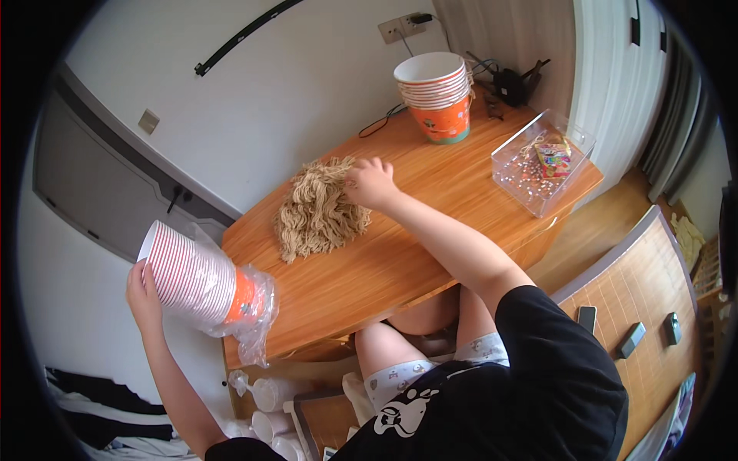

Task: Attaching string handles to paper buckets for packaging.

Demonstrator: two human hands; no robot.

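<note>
Wrapped stack (196,276): a tilted column of nested paper buckets in a clear sleeve (264,303), located at the left end of the worktop (442,178). Left hand (143,296): grasping the stack at its rim, fingers set at the mouth end. Right hand (370,183): fingers bent, fingertips in contact with the right side of the cord bundle (323,207); whether a strand is gripped cannot be determined.

Governing relation: the bundle lies to the right of the wrapped stack and farther toward the back edge, with a strip of bare wood between them. The stack's long axis runs from the mouth, at the upper left, down to the orange base, at the lower right. The mouth therefore faces left, away from the bundle, and projects past the left end of the worktop; the base points inward over the front left corner. The left hand is nearer to the mouth; the right hand is nearer to the bundle, reaching it from the right across the front edge.

Outward from the hands: an upright stack (442,119) of similar buckets stands near the back edge, toward the right end. A black device (510,87) sits at the back right corner. A clear bin (507,180) occupies the right end, holding a bright pouch (553,160) and scattered small bits.
</note>
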